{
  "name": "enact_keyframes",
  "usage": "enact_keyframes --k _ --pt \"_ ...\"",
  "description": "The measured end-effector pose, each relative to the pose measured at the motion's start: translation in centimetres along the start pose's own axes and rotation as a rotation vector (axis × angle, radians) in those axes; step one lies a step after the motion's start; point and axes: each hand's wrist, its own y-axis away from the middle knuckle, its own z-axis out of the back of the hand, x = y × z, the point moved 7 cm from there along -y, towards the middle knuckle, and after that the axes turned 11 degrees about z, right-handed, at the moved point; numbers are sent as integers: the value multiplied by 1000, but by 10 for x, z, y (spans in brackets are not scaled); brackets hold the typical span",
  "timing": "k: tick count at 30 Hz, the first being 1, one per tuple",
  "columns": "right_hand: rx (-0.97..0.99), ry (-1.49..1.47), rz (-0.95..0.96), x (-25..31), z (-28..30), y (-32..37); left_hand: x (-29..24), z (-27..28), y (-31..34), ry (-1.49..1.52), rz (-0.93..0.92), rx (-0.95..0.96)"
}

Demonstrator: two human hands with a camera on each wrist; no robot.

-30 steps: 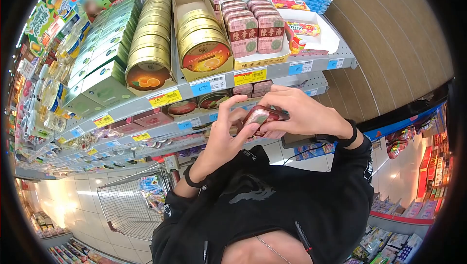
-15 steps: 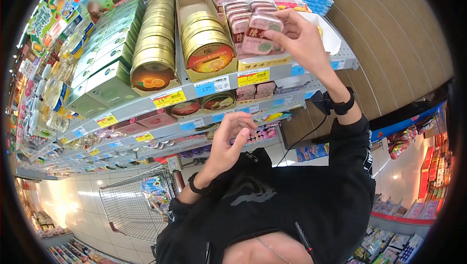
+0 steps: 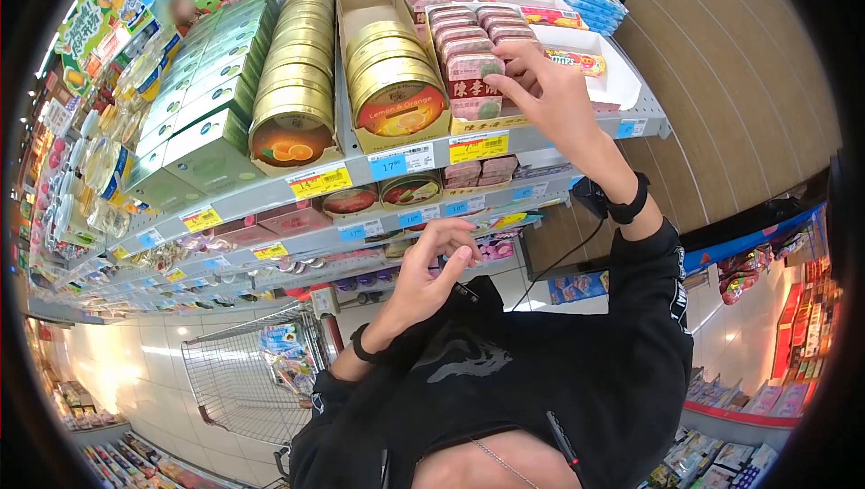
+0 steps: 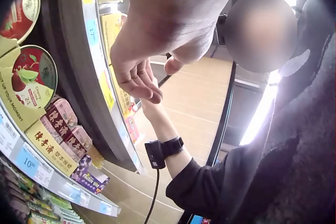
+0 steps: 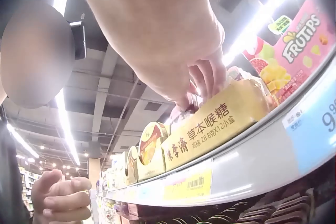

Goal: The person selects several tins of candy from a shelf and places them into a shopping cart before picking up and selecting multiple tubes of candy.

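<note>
Reaching up to a store shelf (image 5: pixel 252 153), a person's right hand (image 3: pixel 560 102) meets the pink tins (image 3: pixel 473 91) just right of centre in the upper half of the head view. Its fingers are bent and its thumb lies at the edge of the front tin on the left; whether they grip a tin beneath the hand cannot be told, since the hand covers that spot. The tins stand in two rows in a yellow display box (image 5: pixel 223 121), which the right wrist view shows at middle right, with the fingertips dipping behind its front panel.

The left hand (image 3: pixel 428 273) hangs near the middle of the head view, below the shelf edge, its fingers loosely curled and parted from the thumb, holding nothing.

Left of the pink tins stand gold tins (image 3: pixel 399 102) marked Lemon & Orange, then more round tins (image 3: pixel 290 133) with an orange picture, and green boxes (image 3: pixel 205 151) toward the left. A candy roll (image 3: pixel 581 63) lies in a white tray (image 3: pixel 622 84) beside the right hand. A pink Frutips box (image 5: pixel 296 45) fills the upper right of the right wrist view. At the lower left of the head view stands a wire cart (image 3: pixel 239 385) with packets inside.
</note>
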Motion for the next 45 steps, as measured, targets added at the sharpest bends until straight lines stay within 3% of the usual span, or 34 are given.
enact_keyframes --k 1,16,31,33,35,38,39,42,43,45 --pt "7 136 104 8 2 0 0 0 -1 -1 0 1" --pt "-6 131 104 9 -1 6 17 -12 -5 -41 39 -18" --pt "-91 139 178 6 -2 12 40 -20 16 -59 118 -242" --pt "-123 139 258 10 -1 17 45 -1 34 -55 125 -366" --pt "-301 235 351 15 11 31 53 31 65 -30 186 -578" --pt "-465 116 337 17 11 82 70 91 146 -43 291 -908" --pt "-453 63 456 17 6 101 74 106 184 -16 345 -1061" --pt "-170 -314 567 48 -37 148 88 142 316 -82 461 -1398" --pt "48 -374 522 50 -57 169 96 151 365 -66 503 -1505" --pt "328 -513 629 61 -103 210 109 162 452 -52 629 -1664"
